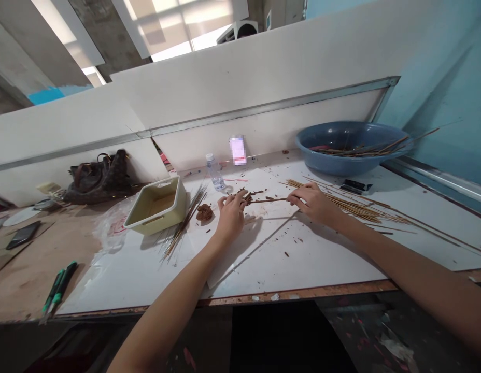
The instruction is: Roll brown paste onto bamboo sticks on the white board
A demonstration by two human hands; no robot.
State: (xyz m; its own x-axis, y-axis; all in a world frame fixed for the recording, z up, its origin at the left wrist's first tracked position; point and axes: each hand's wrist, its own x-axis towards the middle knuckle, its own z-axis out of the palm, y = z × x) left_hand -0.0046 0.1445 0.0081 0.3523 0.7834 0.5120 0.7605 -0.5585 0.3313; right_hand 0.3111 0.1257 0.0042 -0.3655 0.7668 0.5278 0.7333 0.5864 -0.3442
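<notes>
A thin brown stick (pixel 268 200) stretches level between my two hands, just above the white sheet. My left hand (pixel 231 211) is closed around its left end, fingers bent. The right end is pinched by my right hand (pixel 311 201) between thumb and fingers. Dark brown crumbs and flakes (pixel 258 192) are scattered behind and below the stick. A crumbly brown lump (pixel 204 213) lies to the left of my left hand. Beside my right hand a bundle of thin tan sticks (pixel 353 205) is spread out, partly hidden by that hand and forearm.
Left stand a pale yellow bin (pixel 157 206), a bundle of thin wires (pixel 187 217) and green-handled tools (pixel 61 285). Behind are a clear bottle (pixel 215 173) and a lit phone (pixel 238 150). A blue basin (pixel 349 150) holding sticks sits back right, a black packet (pixel 356 186) before it.
</notes>
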